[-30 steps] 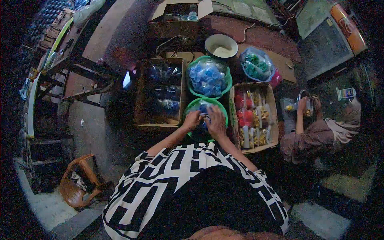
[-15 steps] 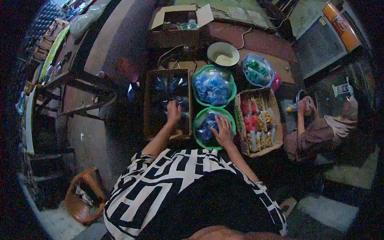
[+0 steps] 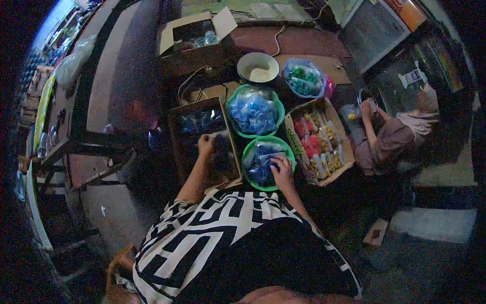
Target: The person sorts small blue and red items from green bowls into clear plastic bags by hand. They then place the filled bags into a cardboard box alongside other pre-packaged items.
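Observation:
My left hand (image 3: 205, 146) is over the cardboard box (image 3: 235, 169) on the left, fingers closed. A pale, see-through plastic bag (image 3: 220, 136), blurred, shows at its fingertips. Dark blue pieces in plastic (image 3: 202, 121) lie at the far end of that box. My right hand (image 3: 283, 171) reaches into the nearer green basket (image 3: 245, 175), its fingers bent onto a clear plastic bag (image 3: 271, 158). Dark blue caps (image 3: 260, 172) lie under it. Just beyond stands another green basket (image 3: 279, 124) with bagged light blue caps (image 3: 253, 111).
On the right is a cardboard box (image 3: 331, 180) with red and yellow bagged pieces. Behind are a white bowl (image 3: 258, 63), a blue basket (image 3: 304, 91) with green pieces and an open carton (image 3: 190, 53). Another person (image 3: 395, 137) works at the right, hands by a dark bowl.
My left hand has lifted back from the box's contents, with pale plastic now at its fingers. My right hand's fingers have curled from lying spread over the basket. The view has shifted.

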The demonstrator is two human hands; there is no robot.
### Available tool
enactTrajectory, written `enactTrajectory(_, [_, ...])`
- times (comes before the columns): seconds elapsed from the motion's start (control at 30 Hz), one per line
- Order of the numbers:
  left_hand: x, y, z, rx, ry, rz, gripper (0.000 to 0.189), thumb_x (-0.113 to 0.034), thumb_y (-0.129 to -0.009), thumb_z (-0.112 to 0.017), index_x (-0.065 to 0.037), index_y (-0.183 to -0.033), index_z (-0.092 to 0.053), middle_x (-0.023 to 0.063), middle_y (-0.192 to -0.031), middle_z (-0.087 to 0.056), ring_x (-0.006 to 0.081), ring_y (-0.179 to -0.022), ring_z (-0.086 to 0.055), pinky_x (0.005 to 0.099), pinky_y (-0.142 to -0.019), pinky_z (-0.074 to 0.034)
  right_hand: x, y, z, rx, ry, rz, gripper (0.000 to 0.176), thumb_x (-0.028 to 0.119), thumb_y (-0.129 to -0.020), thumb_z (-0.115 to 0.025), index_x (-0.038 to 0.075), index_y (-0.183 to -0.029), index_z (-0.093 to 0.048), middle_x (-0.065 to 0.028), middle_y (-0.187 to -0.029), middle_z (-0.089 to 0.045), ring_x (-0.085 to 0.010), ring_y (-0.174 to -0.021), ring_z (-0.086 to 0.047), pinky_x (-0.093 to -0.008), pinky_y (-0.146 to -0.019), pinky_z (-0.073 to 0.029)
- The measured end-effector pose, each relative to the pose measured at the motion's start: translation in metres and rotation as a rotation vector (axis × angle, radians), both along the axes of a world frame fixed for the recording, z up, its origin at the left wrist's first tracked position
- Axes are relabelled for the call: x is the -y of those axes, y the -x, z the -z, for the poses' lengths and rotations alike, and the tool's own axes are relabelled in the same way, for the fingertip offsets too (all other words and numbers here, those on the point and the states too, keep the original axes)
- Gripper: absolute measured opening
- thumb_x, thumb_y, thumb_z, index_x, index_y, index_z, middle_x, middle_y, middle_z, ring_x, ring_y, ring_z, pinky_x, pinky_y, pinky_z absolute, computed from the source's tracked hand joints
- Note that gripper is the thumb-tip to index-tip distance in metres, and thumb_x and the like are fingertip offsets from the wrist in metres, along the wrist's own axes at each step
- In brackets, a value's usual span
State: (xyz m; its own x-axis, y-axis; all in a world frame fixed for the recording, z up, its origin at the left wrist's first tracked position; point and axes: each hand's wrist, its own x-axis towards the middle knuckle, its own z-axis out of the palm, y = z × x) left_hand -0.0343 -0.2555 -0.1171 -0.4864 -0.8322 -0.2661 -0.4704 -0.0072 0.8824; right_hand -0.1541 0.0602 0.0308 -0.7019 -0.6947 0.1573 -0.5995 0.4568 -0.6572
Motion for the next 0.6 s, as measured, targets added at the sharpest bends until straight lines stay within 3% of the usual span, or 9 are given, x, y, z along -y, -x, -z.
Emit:
enactTrajectory(0.03, [-0.002,-0.004,-0.001,-0.237,0.056,-0.02,0.031,-0.024,-0.072,-0.067,0.0,-0.088,-0.056,0.0105,-0.078,-0.055,0.0189,-0.07,-0.052,0.0308,-0.063,-0.043,0.003,0.0,-0.003,0.002,0.003,0.01,0.028,0.007,-0.069,-0.061,0.007,-0.097,-0.057,-0.0111,-0.109,-0.05,-0.0294,-0.107,-0.042,-0.0398,-0.093,-0.032])
enactTrajectory(0.07, [-0.001,-0.007,-0.004,-0.234,0.056,-0.013,0.031,-0.024,-0.072,-0.067,0.0,-0.088,-0.056,0.0105,-0.078,-0.055,0.0189,-0.07,-0.052,0.0308,-0.063,-0.043,0.007,0.001,-0.007,0.068,0.056,-0.009,0.027,0.007,-0.07,-0.061,0.006,-0.097,-0.057,-0.0114,-0.107,-0.051,-0.0296,-0.105,-0.044,-0.0392,-0.092,-0.034])
enactTrajectory(0.13, [-0.004,-0.017,-0.053,-0.261,0.152,0.055,0.024,-0.02,-0.074,-0.064,0.0,-0.084,-0.056,0.0057,-0.074,-0.055,0.014,-0.07,-0.051,0.0294,-0.063,-0.042,0.018,0.003,-0.01,0.137,0.112,-0.027,0.026,0.007,-0.07,-0.061,0.005,-0.096,-0.057,-0.0118,-0.106,-0.052,-0.0298,-0.103,-0.046,-0.0386,-0.091,-0.035])
enactTrajectory(0.17, [-0.012,-0.02,-0.086,-0.319,-0.056,0.057,0.021,-0.017,-0.076,-0.063,-0.001,-0.087,-0.056,0.0047,-0.081,-0.057,0.0121,-0.077,-0.051,0.027,-0.068,-0.042,0.025,0.005,-0.009,0.143,0.115,-0.056,0.028,0.009,-0.071,-0.061,0.005,-0.098,-0.056,-0.0124,-0.105,-0.052,-0.0302,-0.102,-0.047,-0.038,-0.09,-0.036])
enactTrajectory(0.3, [-0.047,-0.013,-0.187,-0.399,-0.103,0.229,0.019,-0.014,-0.077,-0.061,-0.002,-0.09,-0.056,0.0049,-0.087,-0.058,0.0113,-0.082,-0.052,0.0251,-0.073,-0.041,0.063,0.011,-0.039,0.302,0.157,-0.096,0.034,0.016,-0.075,-0.062,0.004,-0.105,-0.052,-0.0137,-0.109,-0.051,-0.0287,-0.101,-0.049,-0.0358,-0.087,-0.039])
enactTrajectory(0.43, [-0.08,0.006,-0.222,-0.461,-0.198,0.33,0.017,-0.011,-0.079,-0.059,-0.001,-0.094,-0.055,0.0048,-0.09,-0.058,0.0107,-0.083,-0.051,0.0238,-0.075,-0.04,0.086,0.023,-0.059,0.441,0.328,-0.168,0.039,0.02,-0.076,-0.062,0.005,-0.109,-0.049,-0.0149,-0.11,-0.051,-0.0268,-0.1,-0.051,-0.0341,-0.085,-0.041])
enactTrajectory(0.5, [-0.092,0.023,-0.222,-0.527,-0.122,0.358,0.015,-0.012,-0.08,-0.059,-0.002,-0.09,-0.054,0.0027,-0.085,-0.057,0.009,-0.079,-0.05,0.0225,-0.072,-0.041,0.089,0.033,-0.074,0.281,0.233,-0.227,0.036,0.022,-0.077,-0.062,0.006,-0.107,-0.051,-0.015,-0.104,-0.056,-0.0254,-0.094,-0.055,-0.0346,-0.08,-0.043])
enactTrajectory(0.6, [-0.099,0.04,-0.213,-0.444,-0.045,0.345,0.015,-0.015,-0.081,-0.059,-0.003,-0.085,-0.052,0.0002,-0.078,-0.055,0.0072,-0.073,-0.048,0.0208,-0.067,-0.04,0.082,0.055,-0.081,0.425,0.077,-0.223,0.032,0.023,-0.078,-0.061,0.007,-0.105,-0.053,-0.0139,-0.093,-0.06,-0.0243,-0.086,-0.058,-0.0344,-0.076,-0.043])
